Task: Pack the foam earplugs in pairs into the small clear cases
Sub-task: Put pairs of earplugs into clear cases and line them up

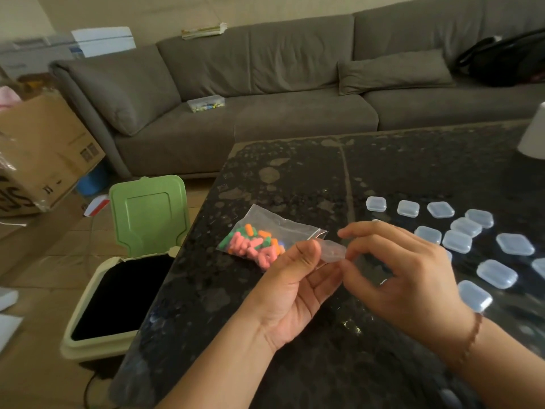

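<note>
- Holding one clear case (332, 251) between both hands above the table (295, 178); left hand (290, 293) pinches its near-left end with thumb over curled fingers, right hand (404, 273) pinches the right end with fingertips (349, 255).
- Right index is stretched out above the case, not touching it; other right fingers curled loosely.
- Two-handed end grip likely to pry the lid open; whether it is open yet I cannot tell, too blurred.
- Case long axis runs roughly left-right, thumb to fingertips, tilted slightly down toward the right. Looks empty, not certain.
- Bag (265, 234) of earplugs (253, 246) lies on the table just beyond the left thumb, mouth toward the right fingertips; it looks placed for a short reach.
- Earplugs lie jumbled, no common axis; pink, orange, green.
- Spare cases (457, 240) lie flat in loose rows beyond and right of the right knuckles, all look shut.
- Bin (150, 214) stands lid-up left of the left wrist, off the table.
</note>
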